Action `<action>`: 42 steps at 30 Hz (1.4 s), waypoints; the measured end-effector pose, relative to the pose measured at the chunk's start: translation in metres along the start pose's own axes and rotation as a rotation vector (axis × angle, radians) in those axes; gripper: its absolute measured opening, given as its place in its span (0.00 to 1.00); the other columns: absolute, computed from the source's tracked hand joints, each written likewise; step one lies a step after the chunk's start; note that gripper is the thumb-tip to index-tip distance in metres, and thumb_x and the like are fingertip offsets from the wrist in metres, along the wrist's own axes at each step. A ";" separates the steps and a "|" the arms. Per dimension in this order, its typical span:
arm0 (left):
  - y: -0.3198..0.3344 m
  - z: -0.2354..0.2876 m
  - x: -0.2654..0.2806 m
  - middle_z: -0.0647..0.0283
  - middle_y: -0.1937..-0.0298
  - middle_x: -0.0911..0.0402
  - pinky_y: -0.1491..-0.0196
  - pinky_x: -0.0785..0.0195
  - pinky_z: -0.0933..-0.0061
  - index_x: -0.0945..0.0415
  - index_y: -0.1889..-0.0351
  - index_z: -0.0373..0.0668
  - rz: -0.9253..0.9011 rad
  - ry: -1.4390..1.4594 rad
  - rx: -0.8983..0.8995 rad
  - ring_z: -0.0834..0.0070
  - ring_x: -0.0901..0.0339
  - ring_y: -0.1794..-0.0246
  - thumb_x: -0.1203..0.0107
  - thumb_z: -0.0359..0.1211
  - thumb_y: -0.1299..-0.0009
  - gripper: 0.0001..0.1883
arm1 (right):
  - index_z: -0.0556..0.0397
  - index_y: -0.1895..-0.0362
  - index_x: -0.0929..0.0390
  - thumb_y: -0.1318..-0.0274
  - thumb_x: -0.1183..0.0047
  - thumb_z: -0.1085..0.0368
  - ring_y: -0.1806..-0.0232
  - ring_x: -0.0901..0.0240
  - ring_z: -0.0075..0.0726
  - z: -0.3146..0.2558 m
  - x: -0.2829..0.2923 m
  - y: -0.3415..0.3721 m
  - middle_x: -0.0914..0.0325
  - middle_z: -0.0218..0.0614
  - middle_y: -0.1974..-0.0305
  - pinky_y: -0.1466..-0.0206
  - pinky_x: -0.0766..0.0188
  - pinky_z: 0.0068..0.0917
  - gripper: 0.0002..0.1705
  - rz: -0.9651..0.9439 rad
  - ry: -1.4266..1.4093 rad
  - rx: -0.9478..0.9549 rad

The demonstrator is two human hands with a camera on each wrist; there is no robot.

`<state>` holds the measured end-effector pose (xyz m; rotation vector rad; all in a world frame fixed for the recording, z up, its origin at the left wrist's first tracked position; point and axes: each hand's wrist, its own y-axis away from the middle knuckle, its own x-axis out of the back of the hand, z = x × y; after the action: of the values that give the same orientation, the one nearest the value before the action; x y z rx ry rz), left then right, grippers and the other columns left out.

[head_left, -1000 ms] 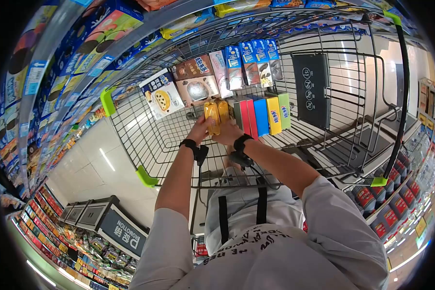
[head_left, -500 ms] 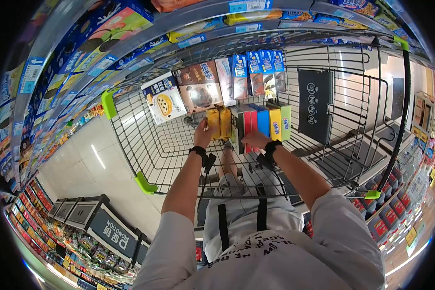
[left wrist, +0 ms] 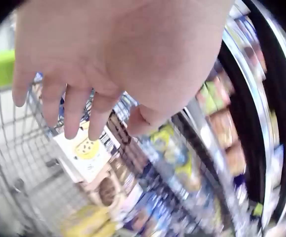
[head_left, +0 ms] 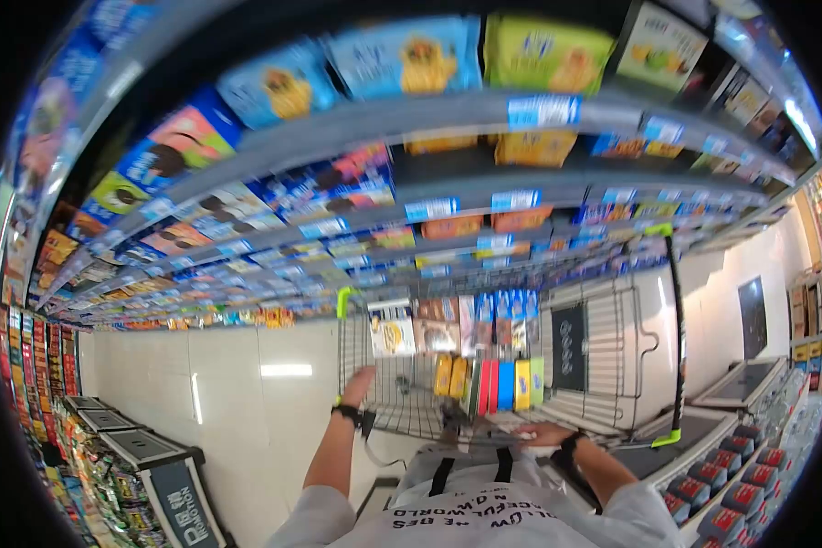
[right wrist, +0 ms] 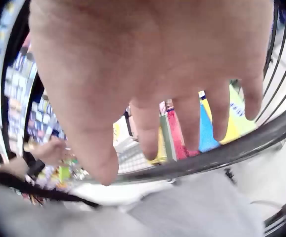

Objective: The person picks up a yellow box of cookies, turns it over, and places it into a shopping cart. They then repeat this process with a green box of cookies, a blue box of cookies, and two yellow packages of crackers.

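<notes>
My left hand [head_left: 360,387] is held over the left side of the shopping cart [head_left: 356,342], its fingers extended and holding nothing in the left wrist view. My right hand [head_left: 544,435] is at the cart's near side, fingers spread beside the dark rim [right wrist: 202,166] in the right wrist view. Inside the cart, two yellow packs [head_left: 451,375] stand beside a row of red, blue, yellow and green boxes [head_left: 506,385]. Behind them are a white cookie box [head_left: 392,331], brown boxes [head_left: 437,325] and several blue boxes [head_left: 505,305].
Shelves [head_left: 447,110] full of biscuit packs run along the cart's far side. A dark promotion stand [head_left: 181,498] is at lower left on the tiled floor [head_left: 247,384]. Red and black packages [head_left: 735,498] are stacked at lower right, near a dark panel [head_left: 569,347] in the cart.
The left hand has let go of the yellow packs and moved left. My right hand has left the coloured boxes for the cart's near rim. The head view has tilted up toward the shelves.
</notes>
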<state>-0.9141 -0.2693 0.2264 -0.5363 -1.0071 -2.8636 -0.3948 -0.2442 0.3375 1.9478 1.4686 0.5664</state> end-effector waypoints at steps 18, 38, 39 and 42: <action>0.131 -0.044 -0.030 0.62 0.31 0.37 0.31 0.50 0.53 0.30 0.38 0.52 -0.347 -0.912 0.301 0.62 0.40 0.31 0.67 0.55 0.30 0.30 | 0.38 0.59 0.15 0.48 0.40 0.60 0.67 0.21 0.37 0.048 -0.051 0.058 0.17 0.34 0.66 0.63 0.26 0.28 0.11 0.539 0.309 0.157; 0.142 0.249 0.186 0.54 0.56 0.18 0.54 0.29 0.70 0.24 0.51 0.38 0.288 -0.215 -0.537 0.65 0.20 0.55 0.49 0.37 0.30 0.14 | 0.60 0.62 0.20 0.38 0.52 0.65 0.65 0.22 0.29 -0.395 0.117 0.045 0.19 0.40 0.67 0.61 0.29 0.25 0.11 1.096 0.387 0.748; 0.129 0.260 0.197 0.54 0.58 0.18 0.55 0.29 0.70 0.24 0.50 0.39 0.351 -0.169 -0.642 0.65 0.19 0.57 0.49 0.34 0.30 0.14 | 0.60 0.61 0.21 0.36 0.52 0.64 0.66 0.24 0.26 -0.419 0.124 0.035 0.19 0.38 0.68 0.60 0.29 0.24 0.12 1.019 0.321 0.732; 0.143 0.342 0.216 0.55 0.55 0.19 0.54 0.29 0.68 0.24 0.53 0.38 0.485 -0.094 -0.898 0.60 0.21 0.55 0.48 0.30 0.33 0.12 | 0.58 0.62 0.21 0.41 0.50 0.68 0.63 0.22 0.37 -0.492 0.117 0.016 0.19 0.39 0.67 0.58 0.28 0.29 0.08 1.161 0.447 0.807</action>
<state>-0.9890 -0.1580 0.6337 -0.8092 0.4402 -2.6830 -0.6777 -0.0256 0.6952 3.4800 0.6223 1.0310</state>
